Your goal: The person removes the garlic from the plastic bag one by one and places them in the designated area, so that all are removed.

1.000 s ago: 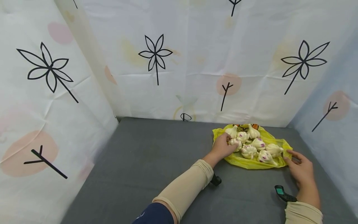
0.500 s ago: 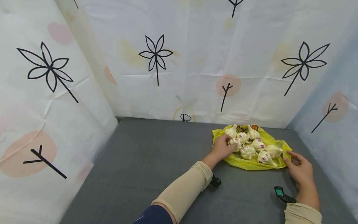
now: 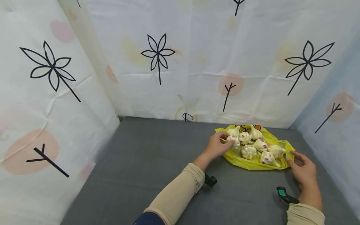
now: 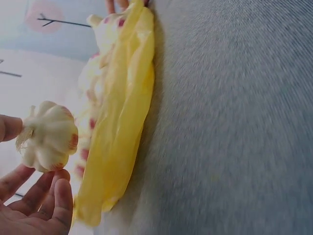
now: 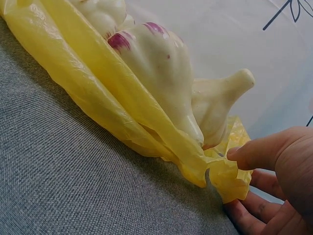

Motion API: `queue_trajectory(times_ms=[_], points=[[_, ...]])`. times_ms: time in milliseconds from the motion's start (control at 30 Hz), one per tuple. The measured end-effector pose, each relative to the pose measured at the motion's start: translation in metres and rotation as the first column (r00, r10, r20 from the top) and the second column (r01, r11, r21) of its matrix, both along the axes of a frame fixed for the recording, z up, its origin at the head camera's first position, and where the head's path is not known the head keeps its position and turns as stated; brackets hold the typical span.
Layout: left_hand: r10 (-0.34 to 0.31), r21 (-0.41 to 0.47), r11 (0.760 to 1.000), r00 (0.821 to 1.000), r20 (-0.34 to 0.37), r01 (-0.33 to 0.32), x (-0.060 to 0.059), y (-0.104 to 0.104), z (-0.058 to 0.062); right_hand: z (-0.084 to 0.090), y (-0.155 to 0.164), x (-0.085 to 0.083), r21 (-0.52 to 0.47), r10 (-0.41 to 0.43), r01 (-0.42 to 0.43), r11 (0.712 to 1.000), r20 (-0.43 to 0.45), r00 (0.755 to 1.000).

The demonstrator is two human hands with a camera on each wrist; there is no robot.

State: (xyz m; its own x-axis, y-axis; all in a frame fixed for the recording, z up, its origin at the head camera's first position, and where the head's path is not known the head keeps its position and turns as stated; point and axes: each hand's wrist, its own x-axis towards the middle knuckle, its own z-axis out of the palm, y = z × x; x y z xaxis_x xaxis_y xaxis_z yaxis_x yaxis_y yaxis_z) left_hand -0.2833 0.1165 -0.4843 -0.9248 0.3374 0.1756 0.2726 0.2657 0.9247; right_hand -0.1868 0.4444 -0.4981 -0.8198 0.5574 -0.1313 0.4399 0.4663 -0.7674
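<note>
My left hand (image 3: pixel 216 146) grasps one garlic bulb (image 4: pixel 48 135) between the thumb and the curled fingers, lifted just clear of the left edge of the yellow plastic bag (image 3: pixel 254 162). My right hand (image 3: pixel 303 170) pinches the bag's right-hand corner between thumb and fingertips; the right wrist view shows the crumpled corner (image 5: pixel 222 176) against the thumb, holding the bag down on the grey tabletop (image 3: pixel 146 162). The step in hand, as I judge it, is removal of bulbs from the bag one at a time, with this bulb already picked. The next move calls for carrying the bulb leftward over the bare tabletop while the right hand keeps the bag pinned, so the thin plastic does not drag along. The remaining garlic bulbs (image 3: pixel 253 145) lie heaped on the flattened bag, touching one another. An orange-and-black object (image 3: pixel 251 127) at the bag's far edge is mostly hidden behind the bulbs; it may be printing on the bag, but I cannot tell. The left wrist view is motion-blurred on the far bulbs. A small black device (image 3: pixel 285 195) lies beside my right wrist, its purpose unclear.
</note>
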Motion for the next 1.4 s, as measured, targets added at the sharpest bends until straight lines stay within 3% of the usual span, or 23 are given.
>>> queue_trajectory(times_ms=[400, 700, 867, 1233, 1400], points=[[0.065, 0.091, 0.994, 0.997, -0.035, -0.061, -0.004, -0.055, -0.004, 0.003, 0.002, 0.0, 0.007, 0.006, -0.006, 1.0, 0.001, 1.0], [0.153, 0.106, 0.983, 0.988, -0.033, -0.149, -0.002, -0.098, -0.01, 0.003, 0.003, 0.001, 0.008, 0.009, -0.01, 1.0, 0.015, 1.0], [0.155, 0.096, 0.984, 0.988, -0.016, -0.152, -0.002, -0.117, -0.013, 0.001, 0.004, 0.001, 0.013, 0.017, -0.018, 1.0, 0.008, 1.0], [0.197, 0.068, 0.978, 0.98, 0.016, -0.198, -0.002, -0.144, -0.019, -0.001, 0.004, 0.003, -0.012, -0.001, 0.001, 1.0, 0.009, 1.0], [0.204, 0.017, 0.979, 0.979, 0.019, -0.204, -0.004, -0.149, -0.019, -0.002, 0.001, 0.003, -0.015, -0.01, 0.01, 1.0, -0.001, 1.0]])
